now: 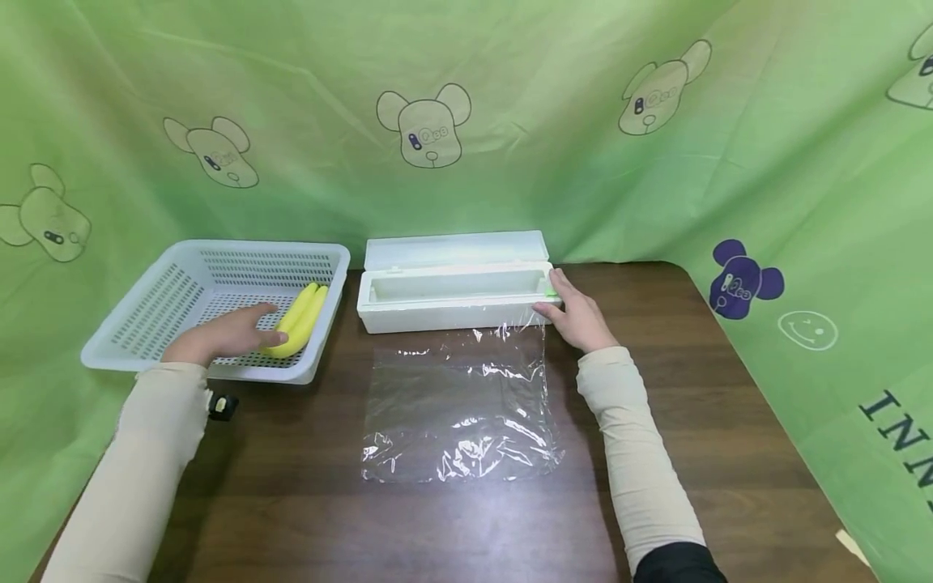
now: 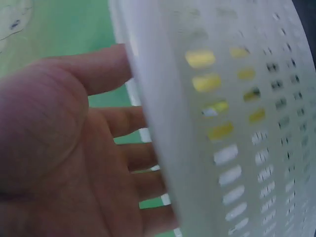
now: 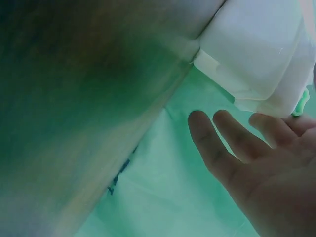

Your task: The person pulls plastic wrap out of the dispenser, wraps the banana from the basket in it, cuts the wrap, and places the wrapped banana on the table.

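Two yellow bananas point(image 1: 299, 320) lie side by side in the white slotted basket point(image 1: 117, 348). My left hand point(image 1: 226, 334) reaches over the basket's near rim with its fingers and thumb apart, the thumb by the bananas' near end. In the left wrist view, the basket wall hides the fingertips. A white cling film dispenser box point(image 1: 452, 316) stands with its lid point(image 1: 455, 249) raised. At its right end, my right hand point(image 1: 583, 320) rests with loosely straight fingers, close to a small green slider point(image 1: 551, 293). Clear film point(image 1: 437, 397) stretches from the box's front over the table.
A brown wooden table point(image 1: 306, 502) carries everything. Behind it and at the sides hangs a green curtain point(image 1: 510, 194) printed with bear heads. A small black device point(image 1: 222, 406) is worn at the left wrist.
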`<act>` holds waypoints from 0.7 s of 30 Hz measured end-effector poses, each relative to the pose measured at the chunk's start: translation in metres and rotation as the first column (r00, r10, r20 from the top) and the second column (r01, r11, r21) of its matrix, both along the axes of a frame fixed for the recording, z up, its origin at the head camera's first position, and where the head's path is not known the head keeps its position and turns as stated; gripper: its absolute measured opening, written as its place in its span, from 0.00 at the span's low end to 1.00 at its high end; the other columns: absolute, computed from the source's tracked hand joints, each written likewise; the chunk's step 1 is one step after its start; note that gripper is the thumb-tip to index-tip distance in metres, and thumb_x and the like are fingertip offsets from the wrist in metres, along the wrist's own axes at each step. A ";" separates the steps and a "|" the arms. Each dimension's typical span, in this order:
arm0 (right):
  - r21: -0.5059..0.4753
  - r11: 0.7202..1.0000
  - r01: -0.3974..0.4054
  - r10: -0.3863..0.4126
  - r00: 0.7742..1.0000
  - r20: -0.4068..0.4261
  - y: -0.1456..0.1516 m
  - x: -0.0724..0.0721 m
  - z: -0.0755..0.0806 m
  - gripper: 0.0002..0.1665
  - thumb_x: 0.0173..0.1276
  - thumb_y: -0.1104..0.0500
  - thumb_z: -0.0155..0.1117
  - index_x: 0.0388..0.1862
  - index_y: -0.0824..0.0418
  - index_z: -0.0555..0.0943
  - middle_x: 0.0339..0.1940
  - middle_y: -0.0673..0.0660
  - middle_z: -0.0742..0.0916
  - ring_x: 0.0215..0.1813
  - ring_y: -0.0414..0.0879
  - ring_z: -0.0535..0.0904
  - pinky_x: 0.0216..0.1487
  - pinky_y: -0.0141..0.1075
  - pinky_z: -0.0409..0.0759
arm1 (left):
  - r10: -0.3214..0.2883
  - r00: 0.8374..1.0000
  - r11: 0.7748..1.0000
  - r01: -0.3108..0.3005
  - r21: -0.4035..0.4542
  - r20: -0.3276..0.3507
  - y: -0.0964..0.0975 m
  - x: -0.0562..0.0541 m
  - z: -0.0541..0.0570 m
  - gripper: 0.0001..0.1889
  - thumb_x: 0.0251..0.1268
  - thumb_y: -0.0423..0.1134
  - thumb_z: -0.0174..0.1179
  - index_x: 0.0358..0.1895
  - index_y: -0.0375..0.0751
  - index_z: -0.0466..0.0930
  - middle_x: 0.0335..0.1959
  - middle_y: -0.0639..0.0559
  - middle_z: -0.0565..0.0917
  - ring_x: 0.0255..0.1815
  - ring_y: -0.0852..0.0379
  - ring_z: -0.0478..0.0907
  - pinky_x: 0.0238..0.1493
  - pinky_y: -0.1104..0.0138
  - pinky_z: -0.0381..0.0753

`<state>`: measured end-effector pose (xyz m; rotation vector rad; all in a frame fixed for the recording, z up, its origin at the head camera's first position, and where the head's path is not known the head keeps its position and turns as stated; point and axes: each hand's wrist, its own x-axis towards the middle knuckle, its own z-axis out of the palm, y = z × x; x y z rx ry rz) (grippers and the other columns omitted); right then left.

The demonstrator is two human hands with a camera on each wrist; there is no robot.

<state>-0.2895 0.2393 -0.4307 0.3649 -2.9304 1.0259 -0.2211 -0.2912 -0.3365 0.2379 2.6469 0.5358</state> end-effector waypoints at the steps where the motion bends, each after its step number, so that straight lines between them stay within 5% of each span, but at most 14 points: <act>1: 0.006 1.000 0.004 -0.004 1.000 -0.009 0.000 0.000 -0.001 0.46 0.77 0.47 0.60 0.82 0.63 0.52 0.82 0.60 0.54 0.78 0.67 0.52 0.76 0.54 0.50 | -0.008 1.000 1.000 0.009 -0.013 0.026 -0.001 -0.002 0.000 0.41 0.77 0.48 0.55 0.74 0.18 0.49 0.72 0.19 0.55 0.73 0.21 0.50 0.70 0.34 0.52; 5: 0.007 1.000 0.022 -0.022 0.999 -0.028 -0.003 -0.001 -0.002 0.41 0.76 0.51 0.62 0.80 0.63 0.58 0.81 0.61 0.58 0.77 0.67 0.55 0.76 0.54 0.52 | 0.004 0.993 0.996 0.006 -0.089 0.115 -0.003 -0.006 -0.002 0.44 0.73 0.54 0.58 0.73 0.17 0.52 0.71 0.19 0.58 0.71 0.21 0.55 0.68 0.34 0.58; 7: 0.002 1.000 0.026 -0.026 0.999 -0.024 -0.004 0.000 -0.002 0.41 0.76 0.52 0.62 0.80 0.63 0.58 0.81 0.61 0.58 0.77 0.67 0.56 0.76 0.54 0.52 | 0.030 0.986 0.993 -0.011 -0.115 0.164 -0.003 -0.008 -0.002 0.43 0.71 0.52 0.61 0.71 0.17 0.57 0.67 0.19 0.65 0.63 0.24 0.68 0.61 0.38 0.70; 10: 0.004 0.999 0.035 -0.035 0.999 -0.017 -0.005 0.001 -0.002 0.41 0.76 0.52 0.62 0.80 0.64 0.59 0.81 0.61 0.59 0.77 0.68 0.56 0.76 0.55 0.52 | 0.044 0.977 0.991 -0.017 -0.129 0.208 -0.005 -0.013 -0.001 0.28 0.69 0.45 0.64 0.57 0.21 0.72 0.47 0.28 0.78 0.41 0.39 0.78 0.43 0.52 0.81; 13: 0.007 0.999 0.041 -0.041 0.999 -0.018 -0.005 0.001 0.000 0.41 0.76 0.52 0.62 0.80 0.64 0.59 0.80 0.61 0.59 0.76 0.68 0.56 0.76 0.55 0.52 | 0.039 0.976 0.993 -0.013 -0.121 0.216 -0.005 -0.018 0.004 0.14 0.68 0.39 0.64 0.41 0.28 0.76 0.30 0.42 0.74 0.28 0.51 0.72 0.31 0.63 0.77; 18: 0.008 0.999 0.043 -0.043 0.999 -0.022 -0.003 0.000 0.004 0.41 0.76 0.52 0.62 0.79 0.65 0.59 0.80 0.62 0.59 0.77 0.68 0.56 0.76 0.55 0.52 | 0.021 0.987 0.986 0.005 -0.165 0.157 -0.008 -0.024 0.015 0.20 0.69 0.40 0.62 0.49 0.20 0.77 0.32 0.41 0.77 0.31 0.49 0.73 0.32 0.60 0.78; 21: 0.006 0.999 0.044 -0.044 0.999 -0.017 -0.004 0.000 0.004 0.41 0.76 0.51 0.62 0.79 0.65 0.59 0.80 0.62 0.59 0.76 0.68 0.56 0.76 0.55 0.52 | 0.031 0.993 0.984 -0.011 -0.176 0.112 -0.012 -0.027 0.018 0.27 0.69 0.39 0.62 0.58 0.16 0.72 0.44 0.29 0.79 0.39 0.41 0.77 0.35 0.55 0.82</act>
